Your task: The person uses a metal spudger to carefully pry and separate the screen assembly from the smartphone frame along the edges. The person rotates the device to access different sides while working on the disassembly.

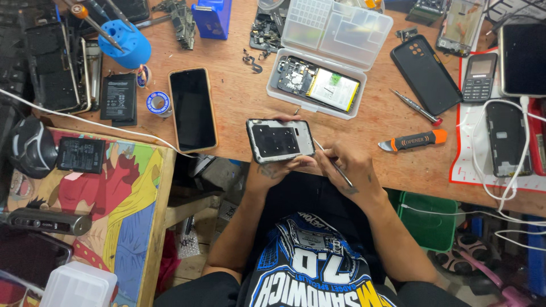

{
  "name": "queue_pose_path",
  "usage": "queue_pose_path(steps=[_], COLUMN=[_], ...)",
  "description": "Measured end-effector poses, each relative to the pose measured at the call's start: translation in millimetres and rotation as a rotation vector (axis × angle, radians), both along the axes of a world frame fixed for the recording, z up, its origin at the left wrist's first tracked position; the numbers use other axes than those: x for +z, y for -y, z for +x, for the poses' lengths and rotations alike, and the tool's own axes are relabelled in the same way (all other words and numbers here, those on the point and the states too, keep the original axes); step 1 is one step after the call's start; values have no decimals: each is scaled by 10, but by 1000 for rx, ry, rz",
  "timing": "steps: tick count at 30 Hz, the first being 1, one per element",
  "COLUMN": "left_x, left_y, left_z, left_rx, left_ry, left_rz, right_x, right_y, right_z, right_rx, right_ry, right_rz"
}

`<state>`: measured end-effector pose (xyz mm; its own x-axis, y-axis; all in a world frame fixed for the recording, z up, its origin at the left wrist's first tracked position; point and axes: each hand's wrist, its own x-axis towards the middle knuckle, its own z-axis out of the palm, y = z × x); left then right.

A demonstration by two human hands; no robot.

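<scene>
I see the wooden workbench [239, 108] filling the upper view, its near edge running just behind both hands. A smaller side table with a cartoon-print top [122, 187] sits to my left, a gap of open floor between it and my lap.

Both forearms rise from my lap and meet at the bench edge. My left hand [272, 166] is cupped under an opened phone [280, 140], fingers wrapped round its far side, clasping it level with the back facing up; the phone overhangs the bench edge. My right hand [348, 166] is pinched round a thin metal tool [334, 166], whose tip meets the phone's right edge.

Free bench lies just right of the hands, up to an orange-handled opening tool [414, 140] and a small screwdriver [416, 107]. Beyond the phone stands a clear plastic parts box [335, 40], lid up, with a stripped phone body [317, 84] inside. Left of the hands a dark-screened smartphone [193, 109] lies flat, near a solder spool [158, 103].
</scene>
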<state>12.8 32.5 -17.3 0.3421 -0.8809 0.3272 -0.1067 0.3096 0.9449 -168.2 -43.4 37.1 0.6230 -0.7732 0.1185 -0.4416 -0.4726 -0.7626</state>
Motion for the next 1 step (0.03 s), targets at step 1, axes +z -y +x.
queue_pose_path(steps=[1], left_x=[-29], left_y=[-6], left_z=[5], left_rx=[-14], left_ry=[-17], left_rz=[32], right_x=[-6], right_y=[-9], right_z=[-29], right_rx=[42], right_ry=[62], right_rz=[-158])
